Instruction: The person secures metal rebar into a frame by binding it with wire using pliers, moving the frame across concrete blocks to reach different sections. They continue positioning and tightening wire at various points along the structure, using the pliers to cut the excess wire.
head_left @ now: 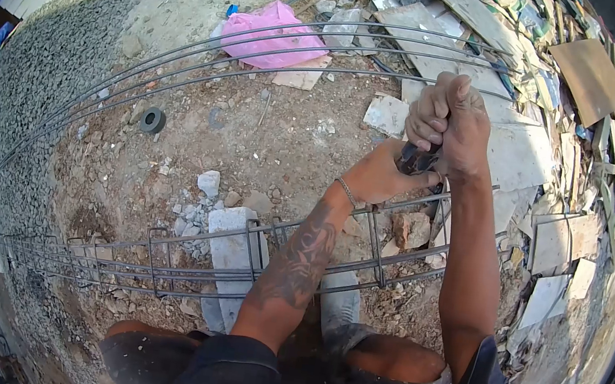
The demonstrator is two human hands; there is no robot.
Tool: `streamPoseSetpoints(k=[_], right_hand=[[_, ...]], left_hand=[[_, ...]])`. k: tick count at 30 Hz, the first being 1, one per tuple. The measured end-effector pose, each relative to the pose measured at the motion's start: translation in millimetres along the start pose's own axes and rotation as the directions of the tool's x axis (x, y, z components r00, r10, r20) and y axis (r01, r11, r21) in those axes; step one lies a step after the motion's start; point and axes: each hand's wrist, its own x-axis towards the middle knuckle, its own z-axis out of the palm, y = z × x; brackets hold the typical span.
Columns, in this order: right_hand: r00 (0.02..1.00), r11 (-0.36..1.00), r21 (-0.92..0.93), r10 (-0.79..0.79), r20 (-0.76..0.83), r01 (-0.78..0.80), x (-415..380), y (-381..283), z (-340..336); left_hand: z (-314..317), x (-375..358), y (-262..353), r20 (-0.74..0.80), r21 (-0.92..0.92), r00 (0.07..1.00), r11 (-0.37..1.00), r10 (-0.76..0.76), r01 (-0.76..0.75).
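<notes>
Above the right part of a long rebar cage (377, 257), my two hands are close together. My left hand (379, 175) is wrapped round a dark tool (416, 158), perhaps pliers, near the cage's upper bar. Just above it, my right hand (451, 122) is closed with its thumb up; what it holds, if anything, is hidden by its fingers. The cage has several long bars joined by square stirrups and lies across the ground in front of my knees. Several loose long bars (265, 43) curve across the ground beyond it.
A pink plastic bag (274, 35) lies under the loose bars. A dark ring-shaped roll (152, 120) rests on the dirt at left. Pale blocks (234, 241) sit beneath the cage. Gravel (49, 69) spreads at left, and scrap boards (586, 80) pile up at right.
</notes>
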Motion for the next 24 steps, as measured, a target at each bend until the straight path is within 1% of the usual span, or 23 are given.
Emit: streamPoseSetpoints(k=[1, 2, 3, 4, 5, 6, 7, 8, 9, 10, 11, 12, 13, 14, 15, 16, 17, 18, 19, 20, 21, 22, 24], right_hand=[[0.996, 0.999, 0.035, 0.017, 0.084, -0.02, 3.9, 1.4, -3.1], [0.985, 0.997, 0.067, 0.025, 0.169, -0.037, 9.5, 1.9, -6.4], [0.959, 0.992, 0.104, 0.044, 0.278, -0.075, 15.4, 5.9, -13.5], [0.96, 0.991, 0.112, 0.04, 0.278, -0.073, 19.8, 9.5, -16.6], [0.963, 0.996, 0.051, 0.063, 0.262, -0.079, 23.7, 14.5, -13.4], [0.964, 0.996, -0.012, 0.087, 0.25, -0.087, 29.4, 18.6, -10.8], [0.973, 0.979, -0.173, 0.136, 0.184, -0.104, 36.7, 21.2, -10.9], [0.973, 0.98, -0.164, 0.139, 0.184, -0.109, 38.1, 22.4, -8.6], [0.987, 0.979, -0.134, 0.151, -0.047, -0.156, 39.9, 22.3, -5.7], [0.949, 0.976, -0.097, 0.165, -0.27, -0.197, 42.9, 22.6, -4.7], [0.946, 0.981, 0.006, 0.191, -0.261, -0.196, 41.7, 23.8, -10.4], [0.945, 0.979, 0.012, 0.199, -0.258, -0.203, 39.0, 30.2, -11.8], [0.92, 0.958, -0.173, 0.156, -0.361, -0.23, 35.4, 36.5, -11.9], [0.887, 0.899, -0.346, 0.091, -0.453, -0.269, 32.8, 44.4, -13.9], [0.891, 0.552, -0.778, -0.128, -0.436, -0.301, 38.0, 59.9, -17.4], [0.887, 0.555, -0.772, -0.125, -0.445, -0.31, 42.4, 64.9, -27.0], [0.864, 0.369, -0.825, -0.1, -0.494, -0.429, 46.4, 59.5, -21.8], [0.838, 0.166, -0.837, -0.087, -0.539, -0.521, 49.1, 56.8, -19.0], [0.81, 0.177, -0.811, -0.098, -0.579, -0.558, 53.0, 58.9, -20.2], [0.814, 0.179, -0.815, -0.098, -0.572, -0.551, 59.0, 63.5, -24.3], [0.816, 0.118, -0.818, -0.078, -0.573, -0.563, 62.8, 70.5, -32.4], [0.815, 0.055, -0.817, -0.06, -0.576, -0.573, 65.9, 77.3, -41.5], [0.811, 0.071, -0.81, -0.028, -0.585, -0.582, 70.8, 91.7, -61.8]], left_hand=[[-6.7, 1.1, 2.6, 0.303, -0.322, 0.932, 0.9, -0.196, 0.294], [-3.7, -0.7, 3.7, 0.306, -0.315, 0.93, 0.9, -0.205, 0.302], [0.7, -2.9, 4.2, 0.129, -0.172, 0.958, 0.946, -0.254, 0.274], [4.9, -4.6, 3.0, -0.057, -0.023, 0.961, 0.963, -0.27, 0.27], [8.7, -4.4, -0.3, -0.239, 0.123, 0.953, 0.968, -0.185, 0.219], [10.9, -2.3, -3.2, -0.247, 0.126, 0.95, 0.966, -0.191, 0.227], [12.9, -0.7, -6.3, -0.39, 0.141, 0.896, 0.948, -0.211, 0.285], [14.9, 1.0, -5.6, -0.522, 0.148, 0.824, 0.928, -0.221, 0.343], [17.2, 3.8, -1.8, -0.568, 0.177, 0.793, 0.909, -0.22, 0.378], [17.0, 8.0, -3.7, -0.575, 0.176, 0.789, 0.908, -0.219, 0.38], [16.8, 12.2, -6.5, -0.624, 0.168, 0.736, 0.875, -0.263, 0.455], [16.8, 15.7, -9.1, -0.669, 0.155, 0.678, 0.836, -0.303, 0.526], [15.9, 19.9, -12.6, -0.674, 0.156, 0.674, 0.834, -0.301, 0.529], [15.1, 22.5, -19.6, -0.679, 0.171, 0.677, 0.836, -0.284, 0.522], [14.3, 23.8, -29.0, -0.679, 0.186, 0.682, 0.835, -0.272, 0.518], [10.8, 25.2, -41.6, -0.675, 0.187, 0.683, 0.83, -0.28, 0.525], [6.6, 25.9, -50.0, -0.616, 0.372, 0.762, 0.78, -0.199, 0.504], [4.3, 25.9, -57.2, -0.536, 0.545, 0.835, 0.705, -0.124, 0.455], [3.4, 28.6, -63.2, -0.539, 0.548, 0.834, 0.703, -0.118, 0.454], [4.1, 32.1, -57.4, -0.606, 0.464, 0.769, 0.695, -0.204, 0.549], [6.6, 32.1, -52.0, -0.659, 0.369, 0.691, 0.674, -0.296, 0.64], [6.0, 30.5, -46.7, -0.66, 0.368, 0.689, 0.672, -0.298, 0.643], [-3.0, 22.4, -34.4, -0.474, 0.396, 0.736, 0.631, -0.483, 0.668]])
